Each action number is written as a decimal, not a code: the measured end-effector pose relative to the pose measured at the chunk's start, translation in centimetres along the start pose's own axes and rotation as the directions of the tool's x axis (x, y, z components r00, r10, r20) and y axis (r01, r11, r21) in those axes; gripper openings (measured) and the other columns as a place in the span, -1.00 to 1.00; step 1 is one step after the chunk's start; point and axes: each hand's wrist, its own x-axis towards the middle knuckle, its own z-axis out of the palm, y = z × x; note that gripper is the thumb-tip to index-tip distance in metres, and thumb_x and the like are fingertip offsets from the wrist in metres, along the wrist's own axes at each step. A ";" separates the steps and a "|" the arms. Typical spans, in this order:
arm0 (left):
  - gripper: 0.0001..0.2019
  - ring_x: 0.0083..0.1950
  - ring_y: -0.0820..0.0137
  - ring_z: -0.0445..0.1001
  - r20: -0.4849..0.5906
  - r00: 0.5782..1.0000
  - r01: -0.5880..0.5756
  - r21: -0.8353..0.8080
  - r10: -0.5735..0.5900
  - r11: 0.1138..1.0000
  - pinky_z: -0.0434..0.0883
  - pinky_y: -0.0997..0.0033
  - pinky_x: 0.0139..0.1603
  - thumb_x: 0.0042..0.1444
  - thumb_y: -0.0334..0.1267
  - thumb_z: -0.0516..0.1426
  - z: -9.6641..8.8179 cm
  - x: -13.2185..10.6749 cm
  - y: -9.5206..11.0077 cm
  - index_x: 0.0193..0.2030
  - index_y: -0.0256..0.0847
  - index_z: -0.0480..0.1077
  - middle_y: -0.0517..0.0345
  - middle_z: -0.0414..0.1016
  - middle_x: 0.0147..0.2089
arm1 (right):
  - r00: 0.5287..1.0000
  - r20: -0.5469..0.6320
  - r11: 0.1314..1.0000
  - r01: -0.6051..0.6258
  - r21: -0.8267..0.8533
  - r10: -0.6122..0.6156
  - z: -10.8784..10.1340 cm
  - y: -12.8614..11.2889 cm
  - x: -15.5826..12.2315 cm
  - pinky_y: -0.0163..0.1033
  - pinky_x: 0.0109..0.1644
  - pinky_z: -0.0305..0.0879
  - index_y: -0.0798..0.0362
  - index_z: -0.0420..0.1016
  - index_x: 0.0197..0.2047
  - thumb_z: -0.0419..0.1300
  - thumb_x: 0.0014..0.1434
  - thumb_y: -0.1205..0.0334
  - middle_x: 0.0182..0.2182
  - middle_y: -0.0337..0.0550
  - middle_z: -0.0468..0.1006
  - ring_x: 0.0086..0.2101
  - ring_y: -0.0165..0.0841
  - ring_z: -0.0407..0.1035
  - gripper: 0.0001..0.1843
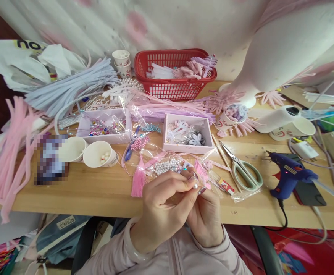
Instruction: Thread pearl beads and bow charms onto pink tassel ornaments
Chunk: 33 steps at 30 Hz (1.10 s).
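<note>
At the table's front edge my left hand [165, 202] and my right hand [206, 215] meet, fingertips pressed together. A small white pearl bead [195, 186] shows between the fingertips, pinched by my left hand. My right hand's fingers are curled in close beside it; what they grip is hidden. Just beyond the hands lie pearl strands [167, 166] in clear plastic and a pink tassel [139, 177]. A second pink tassel [202, 173] shows partly behind the fingers.
Scissors [245, 173], a blue glue gun [288, 173] with a cord and a dark phone [311, 193] lie right. Paper cups [100, 154], bead boxes [188, 147], a red basket [174, 91] and pipe cleaners [72, 86] fill the left and back. A white mannequin form [284, 49] rises behind.
</note>
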 end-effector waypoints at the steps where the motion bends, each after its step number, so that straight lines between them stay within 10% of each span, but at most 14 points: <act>1: -0.89 -0.36 0.42 0.61 -0.003 1.000 0.002 -0.007 -0.002 1.000 0.56 0.54 -0.30 0.06 -0.53 0.29 0.0 -0.1 -0.1 -0.41 -0.29 0.53 0.06 0.61 -0.42 | 0.999 -0.006 0.998 -0.036 0.051 0.036 0.1 -0.1 0.0 -0.30 -0.31 0.54 -0.04 0.54 -0.30 0.37 0.02 0.31 -0.46 -0.31 0.51 -0.47 -0.40 0.44 -0.85; 6: -0.91 -0.35 0.42 0.60 0.005 0.983 0.181 -0.239 -0.185 0.954 0.58 0.51 -0.35 0.08 -0.48 0.31 -0.3 -0.6 -0.8 -0.32 -0.22 0.57 0.11 0.60 -0.36 | 0.995 0.042 0.969 -0.096 0.227 0.089 0.9 -0.7 0.0 -0.52 -0.46 0.40 -0.04 0.54 -0.36 0.48 -0.01 0.31 -0.50 -0.39 0.49 -0.53 -0.54 0.39 -0.80; 11: -0.95 -0.41 0.45 0.59 0.169 0.870 0.466 -0.585 -0.463 0.664 0.59 0.55 -0.44 0.08 -0.33 0.36 -1.1 -0.8 -1.9 -0.28 -0.16 0.65 0.12 0.61 -0.32 | 0.956 0.121 0.955 0.279 -0.098 -0.267 0.5 -0.8 0.1 -0.44 -0.37 0.42 -0.08 0.61 -0.28 0.40 0.18 0.30 -0.38 -0.31 0.61 -0.43 -0.48 0.46 -0.91; 16: -0.87 -0.43 0.46 0.60 0.219 0.792 0.555 -0.646 -0.570 0.524 0.61 0.54 -0.41 0.00 -0.24 0.42 -1.5 -0.8 -2.6 -0.27 -0.13 0.69 0.13 0.62 -0.34 | 0.830 0.318 0.668 0.558 -0.492 -0.458 -0.5 -1.1 0.2 -0.24 -0.15 0.40 -0.06 0.61 -0.19 0.26 0.29 0.41 -0.29 -0.19 0.59 -0.23 -0.33 0.46 -0.84; 24: -0.84 -0.45 0.52 0.58 0.247 0.710 0.619 -0.666 -0.659 0.417 0.56 0.66 -0.42 -0.05 -0.19 0.45 -1.9 -0.5 -2.2 -0.32 -0.14 0.69 0.18 0.63 -0.45 | 0.620 0.540 0.266 0.760 -0.593 -0.569 -0.7 -1.4 0.4 -0.22 -0.16 0.33 0.03 0.51 -0.13 0.18 0.21 0.59 -0.27 -0.19 0.52 -0.25 -0.34 0.41 -0.71; 28: -0.92 -0.39 0.55 0.59 0.182 0.775 0.560 -0.643 -0.605 0.523 0.55 0.71 -0.35 -0.06 -0.30 0.45 -1.9 -0.7 -2.8 -0.41 -0.15 0.67 0.21 0.65 -0.40 | 0.596 0.538 0.249 0.775 -0.581 -0.597 -0.7 -0.9 0.3 -0.20 -0.17 0.31 0.03 0.50 -0.13 0.17 0.19 0.60 -0.27 -0.19 0.51 -0.26 -0.33 0.41 -0.70; 33: -0.81 -0.20 0.53 0.66 0.094 0.877 0.436 -0.568 -0.472 0.698 0.56 0.69 -0.09 0.05 -0.44 0.38 -2.1 -1.2 -3.2 -0.25 -0.03 0.67 0.24 0.72 -0.27 | 0.674 0.468 0.395 0.725 -0.564 -0.571 -0.7 -0.5 0.3 -0.20 -0.18 0.29 0.02 0.48 -0.14 0.15 0.22 0.58 -0.26 -0.18 0.47 -0.24 -0.32 0.38 -0.72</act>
